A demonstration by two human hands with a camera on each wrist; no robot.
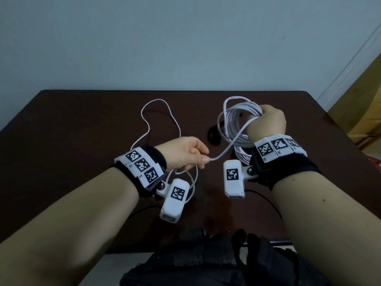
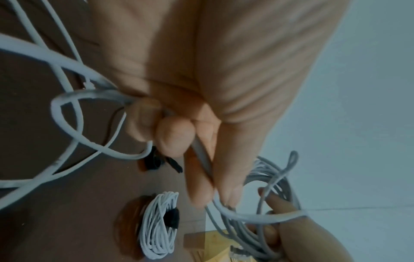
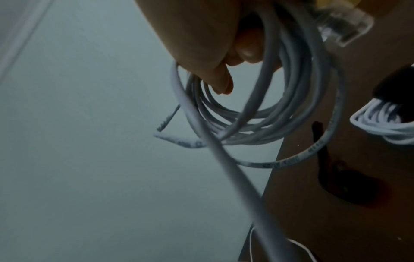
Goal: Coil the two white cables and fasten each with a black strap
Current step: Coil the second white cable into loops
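My right hand (image 1: 266,117) grips a bundle of loops of a white cable (image 1: 235,120), held up above the dark table (image 1: 82,124). From the bundle one strand runs down and left to my left hand (image 1: 203,159), which pinches it between thumb and fingers (image 2: 174,134). The rest of this cable (image 1: 157,112) trails loose over the table behind my left hand. A clear plug (image 3: 345,26) shows by my right palm. A second white coil (image 2: 159,225), bound with a black strap (image 2: 171,218), lies on the table. A loose black strap (image 1: 214,135) lies under the held loops.
A black bag or garment (image 1: 206,267) sits at the table's near edge. Thin dark wires (image 1: 266,197) cross the near tabletop. A pale wall rises right behind the table. A yellowish wooden piece (image 1: 369,112) stands off to the right.
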